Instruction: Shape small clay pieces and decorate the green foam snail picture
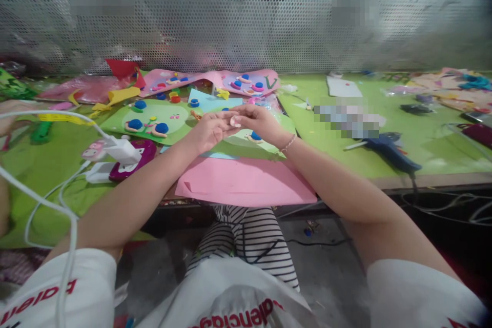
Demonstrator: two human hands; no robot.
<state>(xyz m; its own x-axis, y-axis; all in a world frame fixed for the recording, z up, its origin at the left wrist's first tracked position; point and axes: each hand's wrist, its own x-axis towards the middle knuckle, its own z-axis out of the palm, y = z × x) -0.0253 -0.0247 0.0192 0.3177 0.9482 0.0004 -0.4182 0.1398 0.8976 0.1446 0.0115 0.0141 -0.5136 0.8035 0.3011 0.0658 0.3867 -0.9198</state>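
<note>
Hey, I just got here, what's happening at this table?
The person's right hand holds a small white piece, its fingers meeting the left hand above a green sheet with blue-topped shapes. A pink sheet lies nearer the person; a glue gun rests at right.

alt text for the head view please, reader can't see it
A person's left hand and right hand meet around a small white piece above a green sheet with blue-topped shapes. A pink sheet lies nearer; a blue glue gun lies at the right.
</note>
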